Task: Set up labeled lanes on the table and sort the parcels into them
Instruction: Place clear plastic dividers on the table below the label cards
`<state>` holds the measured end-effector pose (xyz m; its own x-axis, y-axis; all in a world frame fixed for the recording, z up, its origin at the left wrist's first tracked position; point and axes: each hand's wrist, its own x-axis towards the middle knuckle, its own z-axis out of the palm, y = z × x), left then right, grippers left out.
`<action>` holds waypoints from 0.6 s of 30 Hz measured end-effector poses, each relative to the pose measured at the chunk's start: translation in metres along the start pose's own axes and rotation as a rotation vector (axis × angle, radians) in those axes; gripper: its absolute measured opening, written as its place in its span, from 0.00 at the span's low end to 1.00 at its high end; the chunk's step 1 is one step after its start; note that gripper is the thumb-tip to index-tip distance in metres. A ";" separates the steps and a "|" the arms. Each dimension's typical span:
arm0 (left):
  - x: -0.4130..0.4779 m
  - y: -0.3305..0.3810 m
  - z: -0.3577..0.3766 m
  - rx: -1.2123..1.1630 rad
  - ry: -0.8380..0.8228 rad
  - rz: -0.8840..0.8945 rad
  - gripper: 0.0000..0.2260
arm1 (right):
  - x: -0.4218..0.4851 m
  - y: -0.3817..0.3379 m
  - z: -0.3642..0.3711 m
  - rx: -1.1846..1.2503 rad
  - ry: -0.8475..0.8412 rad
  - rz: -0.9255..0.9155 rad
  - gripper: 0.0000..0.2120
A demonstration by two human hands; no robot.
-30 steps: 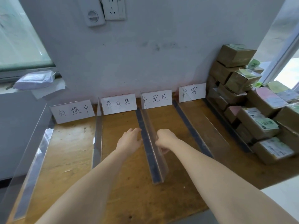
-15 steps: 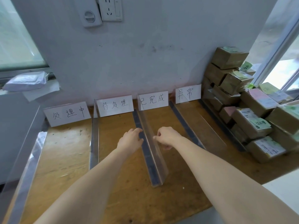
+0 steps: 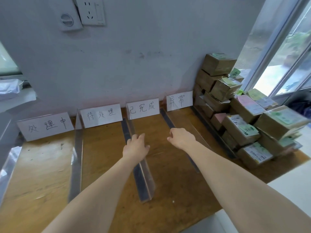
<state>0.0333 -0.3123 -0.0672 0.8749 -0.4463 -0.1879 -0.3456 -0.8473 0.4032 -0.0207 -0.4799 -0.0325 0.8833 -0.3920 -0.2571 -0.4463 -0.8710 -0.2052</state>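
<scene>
Four handwritten white label cards stand along the wall: 处理中 (image 3: 45, 126), 待处理 (image 3: 101, 115), 已完成 (image 3: 142, 108) and 异常 (image 3: 179, 100). Clear acrylic dividers split the wooden table (image 3: 42, 174) into lanes. My left hand (image 3: 136, 147) lies over the middle divider (image 3: 144, 182), fingers on one side and thumb on the other. My right hand (image 3: 181, 137) hovers with loosely curled fingers and nothing in it, above the divider (image 3: 193, 163) right of the third lane. I cannot tell whether it touches. Brown cardboard parcels (image 3: 235, 125) with stickers are piled at the right.
Two more clear dividers stand at the far left (image 3: 10, 163) and between the first two lanes (image 3: 76, 157). A wall socket (image 3: 91, 11) is above. A window (image 3: 286, 56) is at the right, and a white packet (image 3: 8, 89) lies on the left sill.
My right hand has let go of the middle divider and moved right. My left hand has shifted onto that divider. The view has turned slightly left.
</scene>
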 end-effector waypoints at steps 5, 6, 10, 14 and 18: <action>0.002 0.028 0.018 -0.029 0.064 -0.114 0.31 | 0.005 0.046 -0.001 -0.118 0.170 0.055 0.16; 0.001 0.034 0.022 -0.057 0.065 -0.161 0.32 | 0.006 0.056 -0.001 -0.127 0.188 0.085 0.17; -0.005 0.049 0.041 -0.114 0.080 -0.307 0.38 | 0.010 0.091 -0.001 -0.045 0.073 0.168 0.32; -0.010 0.054 0.055 -0.142 0.121 -0.388 0.40 | 0.015 0.108 0.006 -0.039 0.023 0.135 0.23; -0.015 0.054 0.055 -0.153 0.102 -0.432 0.37 | 0.016 0.107 0.006 -0.010 0.020 0.067 0.10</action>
<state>-0.0169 -0.3671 -0.0919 0.9593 -0.0248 -0.2813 0.1049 -0.8936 0.4364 -0.0554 -0.5775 -0.0639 0.8540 -0.4555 -0.2514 -0.5035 -0.8453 -0.1788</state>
